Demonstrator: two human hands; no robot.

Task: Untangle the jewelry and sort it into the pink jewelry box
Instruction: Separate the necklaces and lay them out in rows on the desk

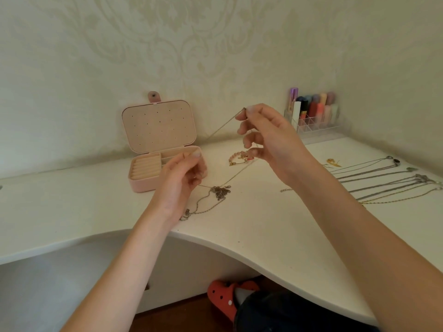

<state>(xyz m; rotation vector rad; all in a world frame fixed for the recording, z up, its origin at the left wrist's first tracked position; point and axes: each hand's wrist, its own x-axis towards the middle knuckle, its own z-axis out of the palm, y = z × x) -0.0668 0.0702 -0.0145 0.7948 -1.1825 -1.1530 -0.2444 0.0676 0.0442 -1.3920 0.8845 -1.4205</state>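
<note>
Silver chain taut, slanting up-right

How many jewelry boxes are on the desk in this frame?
1: the pink jewelry box stands open at the back of the white desk, behind the left hand. No other box shows.

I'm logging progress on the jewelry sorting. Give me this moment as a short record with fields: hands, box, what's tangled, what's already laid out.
right hand: right hand raised, pinching a thin chain at its top end
left hand: left hand raised in front of the box, fingers curled round the same chain
box: pink jewelry box open, lid upright; no jewelry visible inside
tangled: knotted chains on the desk
laid out: straightened necklaces in a row at right
loose: beaded bracelet
</note>
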